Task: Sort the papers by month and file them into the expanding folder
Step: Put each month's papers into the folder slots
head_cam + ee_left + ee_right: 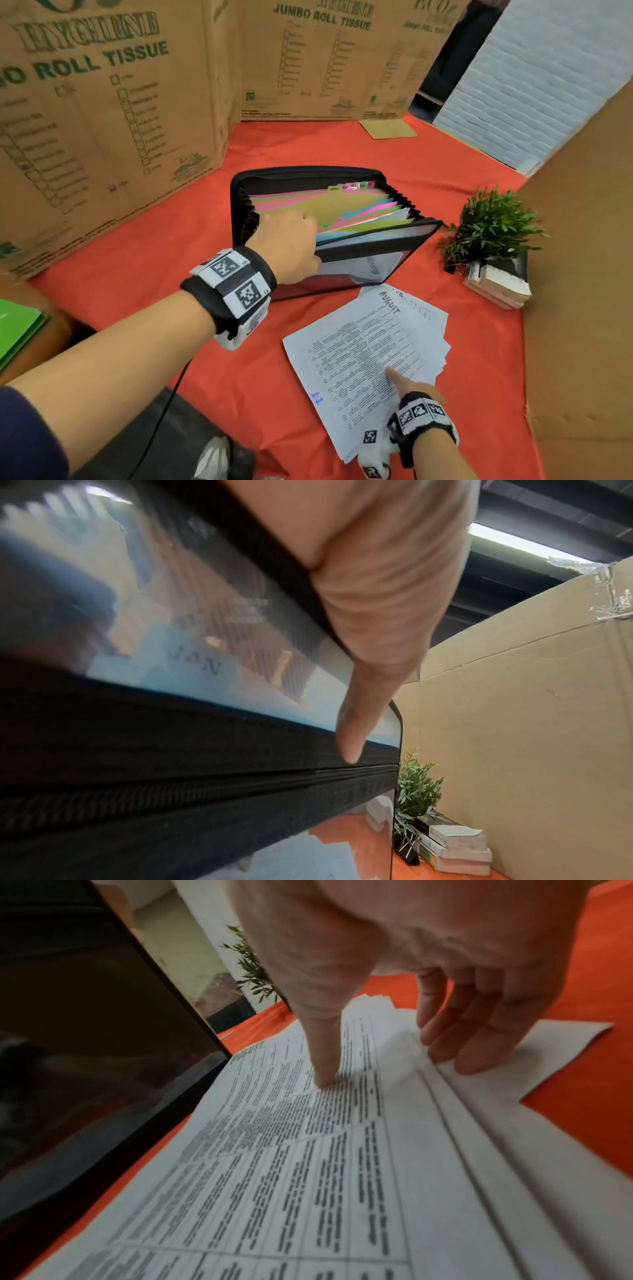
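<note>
The black expanding folder (342,178) stands open mid-table, its coloured dividers fanned and an AUG tab (335,189) showing. My left hand (291,236) grips its front wall: fingers inside among the dividers, thumb (351,737) outside on the clear front (240,691), where a JAN label shows through. A loose stack of white printed papers (363,353) lies in front of the folder, the top sheet headed AUGUST. My right hand (411,380) pinches the top sheets: the thumb (323,1074) presses on the print, the fingers (462,1047) curl at the stack's right edge.
Everything sits on a red cloth (171,260). A small potted plant (489,226) on a pile of books (496,287) stands right of the folder. Cardboard boxes (102,120) wall the left and back, a cardboard panel (582,291) the right. A green folder (17,329) lies far left.
</note>
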Tool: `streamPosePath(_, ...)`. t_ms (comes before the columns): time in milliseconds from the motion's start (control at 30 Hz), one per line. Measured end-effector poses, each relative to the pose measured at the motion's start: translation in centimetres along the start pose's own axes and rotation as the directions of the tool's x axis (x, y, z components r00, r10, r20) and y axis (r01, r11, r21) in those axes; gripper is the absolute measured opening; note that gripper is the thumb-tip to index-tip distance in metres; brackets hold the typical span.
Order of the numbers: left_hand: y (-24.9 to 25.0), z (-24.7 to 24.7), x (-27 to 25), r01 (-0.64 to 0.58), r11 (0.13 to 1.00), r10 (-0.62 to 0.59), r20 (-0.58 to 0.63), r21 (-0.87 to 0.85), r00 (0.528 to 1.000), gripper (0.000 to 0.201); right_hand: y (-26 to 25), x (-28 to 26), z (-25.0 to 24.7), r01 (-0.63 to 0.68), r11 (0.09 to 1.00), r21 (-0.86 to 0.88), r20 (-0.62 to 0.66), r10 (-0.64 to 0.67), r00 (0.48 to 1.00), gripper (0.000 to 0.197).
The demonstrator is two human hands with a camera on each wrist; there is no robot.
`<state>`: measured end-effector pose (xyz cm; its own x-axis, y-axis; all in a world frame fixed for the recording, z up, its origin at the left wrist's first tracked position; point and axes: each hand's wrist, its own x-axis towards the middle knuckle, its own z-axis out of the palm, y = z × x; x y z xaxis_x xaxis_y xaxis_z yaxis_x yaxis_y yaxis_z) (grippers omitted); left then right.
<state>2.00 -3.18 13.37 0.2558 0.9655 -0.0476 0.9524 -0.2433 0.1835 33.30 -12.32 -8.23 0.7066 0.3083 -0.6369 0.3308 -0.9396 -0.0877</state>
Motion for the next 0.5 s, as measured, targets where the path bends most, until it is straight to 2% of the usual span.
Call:
streamPosePath(67, 0.1, -0.1, -0.1, 0.001, 1.0, -0.001, 0.014, -0.001, 1.0, 0.044, -0.3, -0.3, 0.1, -0.02, 0.995, 0.094, -0.014, 0.021, 1.0, 0.13)
streamPosePath(200, 0.2, 0.0, -0.3, 0.001, 1.0, -0.001, 0.03, -0.003, 1.0, 0.042, 0.1, -1.2, -0.6, 0.004, 0.951, 0.309, 0.025, -0.012, 1.0, 0.091)
streamPosePath(267, 0.2, 0.1, -0.4, -0.001, 1.0, 0.0, 0.025, 0.001, 1.0, 0.042, 0.6, -2.3, -1.7, 0.092, 0.931, 0.354, -0.09, -0.064, 0.994, 0.062)
streamPosePath(367, 0.3, 0.0, -0.5, 0.002, 1.0, -0.002, 0.025, 0.002, 1.0, 0.042, 1.6, -3.5, -3.1, 0.279, 0.909, 0.31, -0.296, -0.187, 0.937, 0.029)
streamPosePath(433, 0.4, 0.0, -0.5, 0.006, 1.0, -0.006, 0.026, 0.006, 1.0, 0.042, 2.6, -4.0, -3.4, 0.354, 0.881, 0.314, -0.364, -0.232, 0.902, 0.03)
streamPosePath(500, 0.4, -0.1, -0.5, 0.008, 1.0, -0.008, 0.029, 0.009, 1.0, 0.043, 3.9, -4.2, -3.4, 0.366, 0.876, 0.315, -0.416, -0.22, 0.882, 0.04)
